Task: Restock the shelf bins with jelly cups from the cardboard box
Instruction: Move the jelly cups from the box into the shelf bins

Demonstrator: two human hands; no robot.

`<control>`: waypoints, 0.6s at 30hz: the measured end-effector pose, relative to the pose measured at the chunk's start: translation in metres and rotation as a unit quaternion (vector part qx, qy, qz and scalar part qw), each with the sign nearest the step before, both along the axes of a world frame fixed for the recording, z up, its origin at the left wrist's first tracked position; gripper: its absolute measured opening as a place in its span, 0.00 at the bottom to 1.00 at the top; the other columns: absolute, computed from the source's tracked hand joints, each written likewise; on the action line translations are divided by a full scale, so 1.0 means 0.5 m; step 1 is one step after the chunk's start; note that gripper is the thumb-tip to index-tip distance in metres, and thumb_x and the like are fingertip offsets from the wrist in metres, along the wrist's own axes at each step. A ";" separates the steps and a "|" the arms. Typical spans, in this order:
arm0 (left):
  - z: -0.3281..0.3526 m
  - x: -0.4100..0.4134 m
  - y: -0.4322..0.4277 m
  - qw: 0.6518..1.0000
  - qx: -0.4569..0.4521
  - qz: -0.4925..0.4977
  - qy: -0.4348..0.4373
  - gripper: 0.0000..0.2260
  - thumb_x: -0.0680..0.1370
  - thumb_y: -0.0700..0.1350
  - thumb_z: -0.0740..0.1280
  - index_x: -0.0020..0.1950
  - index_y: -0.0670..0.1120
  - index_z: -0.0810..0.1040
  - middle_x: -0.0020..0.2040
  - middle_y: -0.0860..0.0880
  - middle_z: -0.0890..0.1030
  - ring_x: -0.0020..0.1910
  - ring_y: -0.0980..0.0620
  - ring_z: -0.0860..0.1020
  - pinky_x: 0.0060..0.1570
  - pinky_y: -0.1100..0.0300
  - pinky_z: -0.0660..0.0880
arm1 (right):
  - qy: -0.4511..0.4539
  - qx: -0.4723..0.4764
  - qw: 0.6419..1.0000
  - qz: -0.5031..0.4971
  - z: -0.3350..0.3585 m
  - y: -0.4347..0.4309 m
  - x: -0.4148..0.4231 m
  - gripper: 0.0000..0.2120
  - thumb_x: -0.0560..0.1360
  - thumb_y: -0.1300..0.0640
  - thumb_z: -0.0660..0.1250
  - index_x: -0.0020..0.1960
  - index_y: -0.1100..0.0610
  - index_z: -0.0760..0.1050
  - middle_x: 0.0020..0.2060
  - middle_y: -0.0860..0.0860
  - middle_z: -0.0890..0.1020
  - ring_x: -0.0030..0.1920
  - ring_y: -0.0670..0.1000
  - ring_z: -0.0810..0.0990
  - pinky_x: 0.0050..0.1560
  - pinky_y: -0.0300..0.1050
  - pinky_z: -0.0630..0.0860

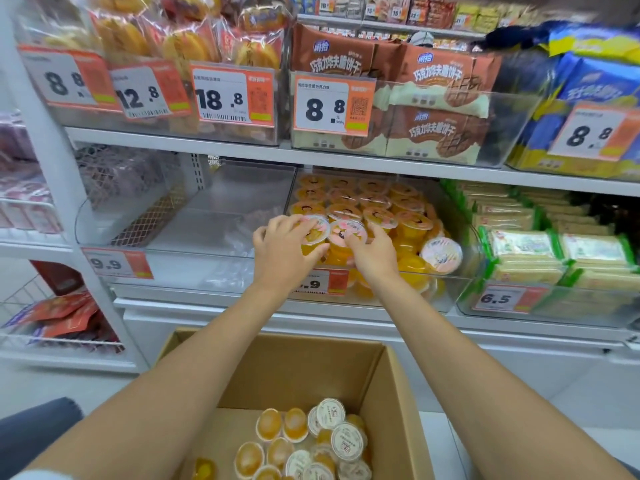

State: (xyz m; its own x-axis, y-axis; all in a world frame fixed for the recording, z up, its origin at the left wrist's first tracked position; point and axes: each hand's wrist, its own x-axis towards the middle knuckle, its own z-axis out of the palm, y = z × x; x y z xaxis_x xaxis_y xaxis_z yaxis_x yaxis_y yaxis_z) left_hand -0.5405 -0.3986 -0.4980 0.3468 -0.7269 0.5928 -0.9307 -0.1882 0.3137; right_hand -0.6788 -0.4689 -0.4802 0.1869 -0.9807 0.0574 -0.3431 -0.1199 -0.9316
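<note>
A clear shelf bin [446,289] on the middle shelf is packed with several orange jelly cups [408,223]. At the bin's front left corner, my left hand [282,252] grips a jelly cup [316,230] with a pink and white lid. Beside it, my right hand [375,256] rests its fingers on a second lidded cup [346,232]. One cup [441,255] lies on its side at the front right. Below, an open cardboard box [294,368] holds several more jelly cups [323,441].
An empty clear bin [194,237] with a 9.9 tag stands left of the jelly bin. Green-wrapped packs [554,251] fill the bin to the right. Biscuit and bread packs sit on the shelf above. A wire rack [55,317] with red packets is at lower left.
</note>
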 end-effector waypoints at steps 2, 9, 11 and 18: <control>-0.005 0.007 0.004 0.999 -0.012 -0.005 -0.041 0.16 0.76 0.56 0.67 0.63 0.55 0.78 0.62 0.54 0.78 0.65 0.51 0.71 0.62 0.48 0.63 | -0.008 -0.017 1.000 0.002 -0.002 0.007 0.000 0.23 0.77 0.51 0.65 0.71 0.51 0.65 0.57 0.52 0.78 0.39 0.53 0.84 0.51 0.54 0.80; -0.004 0.023 0.011 0.990 0.046 -0.054 -0.123 0.16 0.76 0.41 0.70 0.63 0.52 0.78 0.63 0.52 0.78 0.69 0.47 0.71 0.67 0.42 0.64 | 0.008 -0.046 0.999 -0.003 -0.010 0.015 0.011 0.22 0.78 0.50 0.63 0.72 0.52 0.69 0.62 0.50 0.78 0.56 0.57 0.81 0.59 0.55 0.77; 0.000 0.029 0.015 0.989 0.043 -0.051 -0.130 0.17 0.75 0.40 0.71 0.62 0.52 0.79 0.63 0.51 0.79 0.69 0.47 0.72 0.68 0.41 0.63 | 0.017 -0.051 0.999 0.001 -0.009 0.013 0.008 0.23 0.80 0.52 0.61 0.74 0.53 0.66 0.51 0.49 0.80 0.48 0.53 0.82 0.50 0.46 0.79; 0.021 0.018 0.024 0.993 0.073 -0.072 -0.061 0.18 0.80 0.48 0.64 0.70 0.54 0.71 0.73 0.55 0.69 0.75 0.53 0.60 0.73 0.48 0.54 | 0.063 -0.079 0.995 0.002 -0.004 0.017 0.002 0.23 0.80 0.50 0.61 0.74 0.52 0.66 0.66 0.53 0.72 0.59 0.48 0.73 0.65 0.40 0.65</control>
State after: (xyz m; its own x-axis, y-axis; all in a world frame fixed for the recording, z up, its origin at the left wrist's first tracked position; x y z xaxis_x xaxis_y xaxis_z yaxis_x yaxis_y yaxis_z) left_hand -0.5314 -0.3866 -0.4873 0.1658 -0.8448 0.5088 -0.9806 -0.0863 0.1762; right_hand -0.6776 -0.4603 -0.4823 0.2061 -0.9607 0.1858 -0.4548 -0.2622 -0.8511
